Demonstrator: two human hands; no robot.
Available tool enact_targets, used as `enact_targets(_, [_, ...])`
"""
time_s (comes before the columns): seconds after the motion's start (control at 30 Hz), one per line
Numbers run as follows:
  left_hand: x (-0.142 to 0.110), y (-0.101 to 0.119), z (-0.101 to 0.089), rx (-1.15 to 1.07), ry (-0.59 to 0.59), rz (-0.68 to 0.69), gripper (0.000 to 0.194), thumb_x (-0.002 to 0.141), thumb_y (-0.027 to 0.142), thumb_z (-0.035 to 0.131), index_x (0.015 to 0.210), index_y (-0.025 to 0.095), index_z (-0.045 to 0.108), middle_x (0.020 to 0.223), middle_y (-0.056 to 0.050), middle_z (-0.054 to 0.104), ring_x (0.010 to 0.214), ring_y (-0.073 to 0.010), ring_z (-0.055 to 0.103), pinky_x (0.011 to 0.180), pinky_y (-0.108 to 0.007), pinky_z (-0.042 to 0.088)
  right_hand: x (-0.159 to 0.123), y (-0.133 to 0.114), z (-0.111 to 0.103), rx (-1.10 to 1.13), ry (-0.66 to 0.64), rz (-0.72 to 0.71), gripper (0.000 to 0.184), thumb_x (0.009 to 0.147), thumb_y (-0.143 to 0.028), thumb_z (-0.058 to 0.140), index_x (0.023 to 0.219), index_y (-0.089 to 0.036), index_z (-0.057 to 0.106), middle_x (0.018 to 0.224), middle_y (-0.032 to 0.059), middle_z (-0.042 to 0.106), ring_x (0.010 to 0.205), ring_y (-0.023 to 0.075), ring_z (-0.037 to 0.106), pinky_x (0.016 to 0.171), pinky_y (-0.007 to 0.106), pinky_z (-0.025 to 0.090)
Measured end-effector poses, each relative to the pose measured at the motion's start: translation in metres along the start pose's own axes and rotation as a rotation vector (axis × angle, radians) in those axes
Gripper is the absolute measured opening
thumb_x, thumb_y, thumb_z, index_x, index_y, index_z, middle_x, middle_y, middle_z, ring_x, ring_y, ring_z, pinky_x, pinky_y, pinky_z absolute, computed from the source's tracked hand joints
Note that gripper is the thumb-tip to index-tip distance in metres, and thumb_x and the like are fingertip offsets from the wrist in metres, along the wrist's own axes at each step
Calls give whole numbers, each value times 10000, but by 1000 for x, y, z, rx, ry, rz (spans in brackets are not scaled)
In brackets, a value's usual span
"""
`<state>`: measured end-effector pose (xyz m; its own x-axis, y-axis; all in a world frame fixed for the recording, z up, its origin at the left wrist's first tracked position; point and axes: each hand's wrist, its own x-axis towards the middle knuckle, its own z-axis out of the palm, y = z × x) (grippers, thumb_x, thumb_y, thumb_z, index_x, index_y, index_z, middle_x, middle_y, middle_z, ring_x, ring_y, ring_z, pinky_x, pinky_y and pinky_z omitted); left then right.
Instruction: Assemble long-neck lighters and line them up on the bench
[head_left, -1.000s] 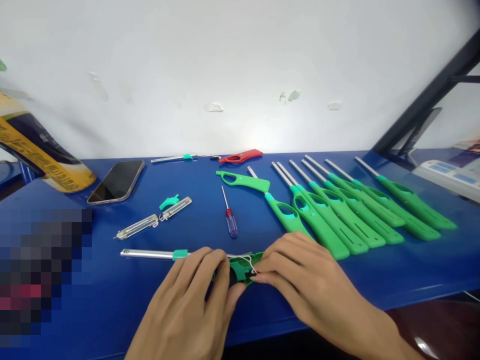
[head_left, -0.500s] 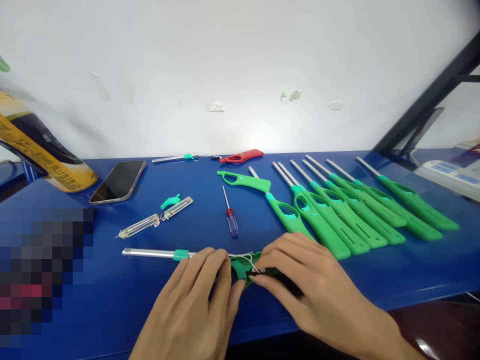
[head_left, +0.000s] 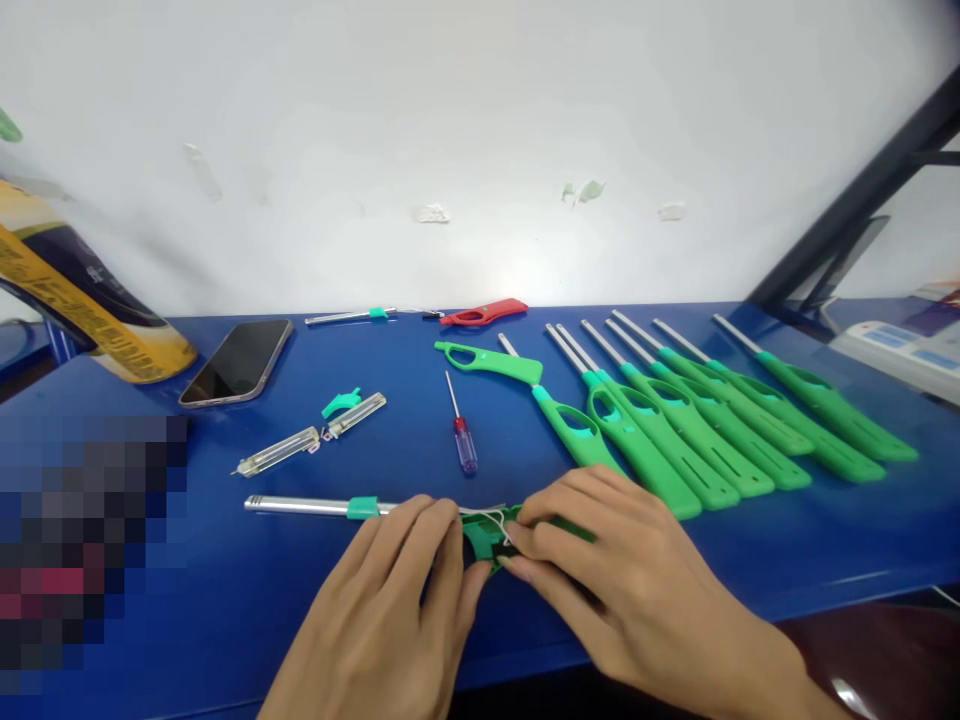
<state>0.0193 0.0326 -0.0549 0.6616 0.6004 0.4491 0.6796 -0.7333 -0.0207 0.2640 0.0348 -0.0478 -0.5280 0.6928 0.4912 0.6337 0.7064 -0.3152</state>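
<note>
Lying between left hand (head_left: 390, 610) and right hand (head_left: 630, 580), green lighter (head_left: 486, 535)

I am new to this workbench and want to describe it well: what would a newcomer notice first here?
First, the two hands at the near edge: the left hand and right hand pinch an opened green lighter whose metal tube points left. Next, the row of finished green lighters lying side by side to the right on the blue table. Behind the hands lies a small screwdriver.
</note>
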Motion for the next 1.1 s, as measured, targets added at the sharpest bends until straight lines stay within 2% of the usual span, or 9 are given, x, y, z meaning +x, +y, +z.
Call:
enact_targets(0.17, [2,0,-1,-24,9,-30,305,1080,234,456,1199,211,736,1257,-111,747,1215,-314,706,1039,-482,610,-2,0,-1,-30,6,0,63,1066,-221,649,1074,-209,711,987,-2,744,870,179,657,830,385,429])
enact_targets(0.27, [0,-5,-2,-37,48,-31,285,1060,201,520,1285,191,693,1263,-100,744,1199,-278,703,1049,-437,589,-3,1,0,-17,11,26,48,1060,-253,678,1082,-224,708,989,-9,740,856,178,649,832,379,432])
enact_targets(0.37, [-7,-17,-4,-46,99,-67,339,1059,206,544,1388,205,627,1307,-74,728,1225,-254,684,1059,-403,557,-3,2,0,-6,9,33,55,1060,-277,686,1081,-229,704,990,-15,737,855,179,643,838,375,428])
enact_targets(0.47, [-16,-34,-6,17,84,-181,379,1089,324,522,1459,280,593,1382,-45,708,1265,-291,672,1067,-464,536,-2,3,0,-2,12,29,60,1070,-274,671,1081,-229,709,992,-14,736,849,178,635,835,369,424])
enact_targets(0.57, [-18,-48,-8,26,80,-212,308,1106,393,493,1345,327,677,1316,-14,756,1183,-294,727,1002,-473,563,-2,3,0,2,13,34,76,1073,-291,671,1066,-233,720,978,-16,736,840,178,627,827,367,421])
enact_targets(0.73, [-5,-55,-13,-30,156,-159,360,1139,422,435,1038,313,763,1047,36,817,902,-190,783,829,-342,599,-4,4,1,4,12,41,67,1062,-284,689,1059,-228,726,983,-15,737,854,179,623,826,364,425])
enact_targets(0.8, [-5,-55,-15,-38,157,-154,375,1142,438,431,1020,319,765,1020,45,811,885,-173,772,815,-309,596,-4,5,2,4,8,46,61,1061,-277,689,1061,-228,727,983,-11,735,857,182,621,822,363,428])
enact_targets(0.97, [-19,-59,-13,-117,59,-190,347,1137,456,439,1077,360,767,1094,44,789,930,-165,759,844,-270,591,-4,6,3,7,8,54,75,1066,-283,682,1072,-238,741,984,5,738,862,191,637,804,367,441])
enact_targets(1.1, [-24,-59,-9,-127,51,-197,339,1130,386,436,1085,356,771,1106,32,776,887,-153,760,796,-244,589,-5,7,2,11,10,51,67,1062,-272,687,1071,-231,739,987,6,736,862,191,633,800,371,447])
